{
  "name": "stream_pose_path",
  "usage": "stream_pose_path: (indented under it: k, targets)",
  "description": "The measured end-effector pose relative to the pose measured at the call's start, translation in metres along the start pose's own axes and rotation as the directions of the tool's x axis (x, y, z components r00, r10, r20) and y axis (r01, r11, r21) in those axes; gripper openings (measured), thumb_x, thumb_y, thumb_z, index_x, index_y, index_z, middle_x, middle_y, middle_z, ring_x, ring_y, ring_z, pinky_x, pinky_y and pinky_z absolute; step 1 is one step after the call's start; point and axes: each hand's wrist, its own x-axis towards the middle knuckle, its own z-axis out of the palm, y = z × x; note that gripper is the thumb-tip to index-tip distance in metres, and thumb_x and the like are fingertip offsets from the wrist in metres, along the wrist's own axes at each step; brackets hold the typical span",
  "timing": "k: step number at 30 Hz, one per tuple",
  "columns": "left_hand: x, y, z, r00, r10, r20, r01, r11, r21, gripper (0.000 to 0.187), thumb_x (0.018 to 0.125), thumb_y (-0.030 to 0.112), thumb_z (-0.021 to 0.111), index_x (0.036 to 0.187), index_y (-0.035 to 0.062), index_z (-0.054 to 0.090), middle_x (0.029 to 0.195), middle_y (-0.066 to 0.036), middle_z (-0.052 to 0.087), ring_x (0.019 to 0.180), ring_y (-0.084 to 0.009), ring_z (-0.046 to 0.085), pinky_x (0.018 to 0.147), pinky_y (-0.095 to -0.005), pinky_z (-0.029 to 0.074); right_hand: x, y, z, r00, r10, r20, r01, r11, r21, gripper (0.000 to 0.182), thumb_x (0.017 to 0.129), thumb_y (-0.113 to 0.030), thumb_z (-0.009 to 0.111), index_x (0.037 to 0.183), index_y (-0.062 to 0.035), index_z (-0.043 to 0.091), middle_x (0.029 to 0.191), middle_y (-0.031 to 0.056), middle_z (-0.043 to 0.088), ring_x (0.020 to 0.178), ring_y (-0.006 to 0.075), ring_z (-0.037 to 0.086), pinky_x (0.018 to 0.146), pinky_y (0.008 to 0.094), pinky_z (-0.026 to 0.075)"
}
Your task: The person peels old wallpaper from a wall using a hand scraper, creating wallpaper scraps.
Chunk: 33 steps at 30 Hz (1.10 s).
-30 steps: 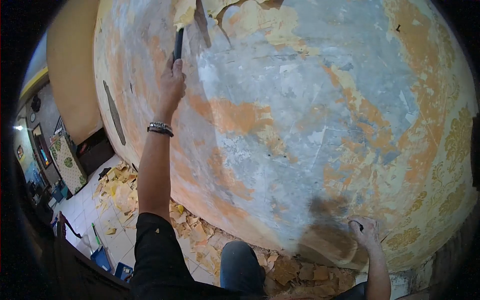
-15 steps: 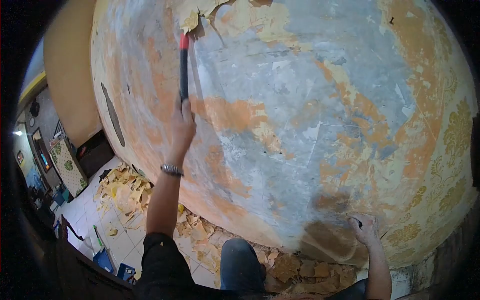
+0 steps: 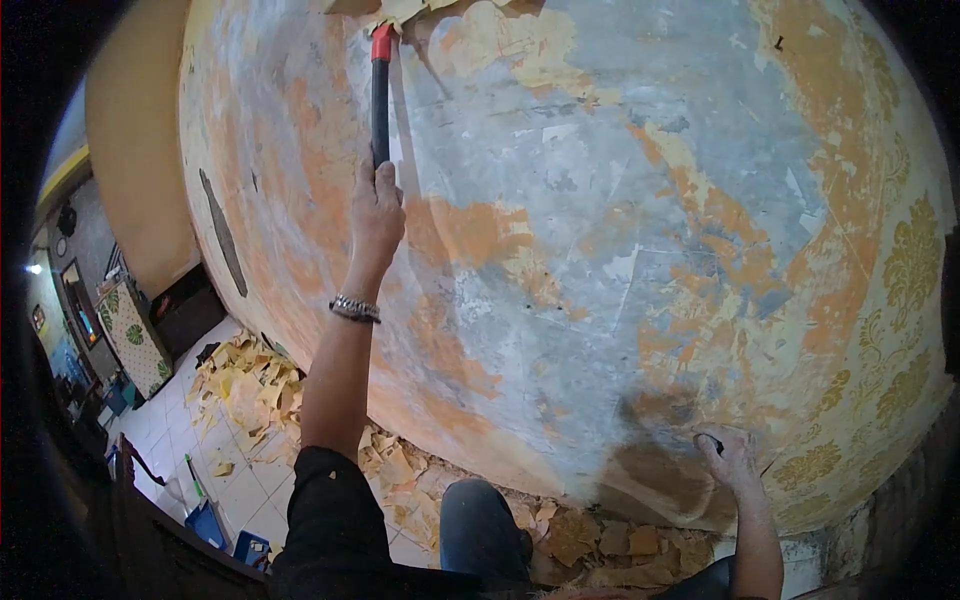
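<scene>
My left hand (image 3: 378,215), with a metal watch on its wrist, grips the black handle of a long scraper (image 3: 380,105). The scraper's red head points up against the wall (image 3: 570,250), at the lower edge of a loose flap of wallpaper (image 3: 400,14); its blade is hidden behind the flap. At the lower right my right hand (image 3: 732,456) is closed in a fist near the wall. A small dark end shows at its thumb, and the rest of what it holds is hidden.
Patterned wallpaper (image 3: 910,260) still covers the wall's right side. Torn wallpaper scraps (image 3: 245,385) lie heaped on the tiled floor (image 3: 245,480) along the wall. A blue dustpan (image 3: 207,524) is at the lower left. My knee (image 3: 482,525) is close to the wall.
My left hand and the scraper have moved up and slightly right, the red head now reaching higher under the loose flap. My right hand has hardly moved.
</scene>
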Motion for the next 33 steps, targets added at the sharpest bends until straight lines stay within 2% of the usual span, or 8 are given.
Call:
stream_pose_path:
  k: [3, 14, 16, 22, 25, 28, 30, 33]
  targets:
    - [0.001, -0.002, -0.001, 1.0, 0.005, 0.002, -0.006, 0.996, 0.084, 0.046, 0.1, 0.022, 0.046, 0.142, 0.0031, 0.039, 0.073, -0.005, 0.051, 0.064, -0.0087, 0.049, 0.055, -0.0267, 0.042, 0.003, 0.011, 0.003, 0.991, -0.126, -0.033, 0.125, 0.992, -0.029, 0.03, 0.089, -0.036, 0.053, 0.103, -0.0159, 0.07, 0.099, 0.0113, 0.07, 0.092, 0.0311, 0.065, 0.084, 0.043, 0.047]
    - [0.031, -0.003, -0.014, 0.997, 0.074, -0.03, -0.071, 0.993, 0.094, 0.042, 0.101, 0.031, 0.045, 0.136, 0.0077, 0.045, 0.063, 0.006, 0.038, 0.046, -0.0027, 0.034, 0.039, -0.0208, 0.03, 0.004, 0.001, 0.004, 0.993, -0.082, -0.079, 0.088, 0.994, 0.071, 0.028, 0.09, -0.034, 0.053, 0.099, -0.0156, 0.072, 0.096, 0.0109, 0.07, 0.092, 0.0305, 0.066, 0.085, 0.0447, 0.046]
    - [0.052, 0.002, -0.016, 0.988, 0.151, -0.036, -0.14, 0.968, 0.21, 0.044, 0.099, 0.027, 0.045, 0.136, 0.0021, 0.046, 0.075, -0.009, 0.058, 0.064, -0.0147, 0.053, 0.059, -0.0312, 0.043, 0.002, 0.0, 0.004, 0.997, -0.056, -0.056, 0.059, 0.996, 0.066, 0.027, 0.09, -0.034, 0.053, 0.098, -0.0154, 0.072, 0.096, 0.0109, 0.07, 0.093, 0.0304, 0.066, 0.085, 0.0449, 0.046]
    - [0.047, 0.019, -0.023, 0.996, 0.094, -0.005, -0.091, 0.974, 0.206, 0.044, 0.098, 0.027, 0.045, 0.135, 0.0022, 0.047, 0.077, -0.012, 0.059, 0.064, -0.0174, 0.055, 0.061, -0.0323, 0.046, 0.005, 0.017, 0.014, 0.997, -0.066, -0.044, 0.072, 0.986, 0.152, 0.027, 0.09, -0.036, 0.053, 0.102, -0.0185, 0.07, 0.1, 0.0074, 0.07, 0.098, 0.0303, 0.064, 0.093, 0.0474, 0.041]
    - [0.041, 0.011, -0.022, 0.999, 0.032, -0.013, -0.028, 0.982, 0.186, 0.045, 0.098, 0.028, 0.045, 0.135, 0.0024, 0.047, 0.077, -0.011, 0.059, 0.064, -0.0177, 0.054, 0.061, -0.0333, 0.046, 0.002, 0.012, 0.017, 0.948, -0.208, -0.241, 0.203, 0.978, -0.043, 0.024, 0.086, -0.029, 0.059, 0.097, -0.012, 0.071, 0.085, 0.0135, 0.07, 0.079, 0.032, 0.067, 0.074, 0.0394, 0.051]
    - [0.087, 0.023, -0.012, 0.983, 0.175, -0.049, -0.164, 0.968, 0.188, 0.044, 0.098, 0.03, 0.045, 0.133, 0.0029, 0.049, 0.075, -0.009, 0.058, 0.063, -0.0165, 0.054, 0.059, -0.0342, 0.045, 0.003, 0.008, 0.01, 0.97, -0.154, -0.186, 0.154, 0.988, -0.018, 0.024, 0.085, -0.03, 0.058, 0.097, -0.013, 0.071, 0.088, 0.0134, 0.07, 0.082, 0.0318, 0.067, 0.077, 0.0399, 0.05]
    - [0.091, 0.046, -0.008, 0.995, 0.095, -0.022, -0.092, 0.986, 0.14, 0.043, 0.098, 0.033, 0.044, 0.129, 0.0032, 0.052, 0.074, -0.008, 0.057, 0.063, -0.0147, 0.055, 0.056, -0.0317, 0.045, 0.004, 0.005, 0.004, 0.995, 0.072, 0.064, -0.075, 0.996, 0.047, 0.028, 0.093, -0.039, 0.05, 0.108, -0.022, 0.067, 0.112, 0.0027, 0.066, 0.11, 0.027, 0.059, 0.102, 0.0568, 0.028]
    - [0.084, 0.055, -0.001, 0.999, -0.016, -0.032, 0.02, 0.989, 0.148, 0.04, 0.099, 0.031, 0.044, 0.127, 0.0035, 0.052, 0.073, -0.007, 0.056, 0.062, -0.0122, 0.054, 0.053, -0.0282, 0.043, 0.004, 0.013, 0.007, 0.999, 0.0, 0.053, -0.003, 0.998, 0.06, 0.029, 0.092, -0.039, 0.052, 0.108, -0.0204, 0.067, 0.11, 0.0044, 0.067, 0.106, 0.0282, 0.061, 0.099, 0.0522, 0.036]
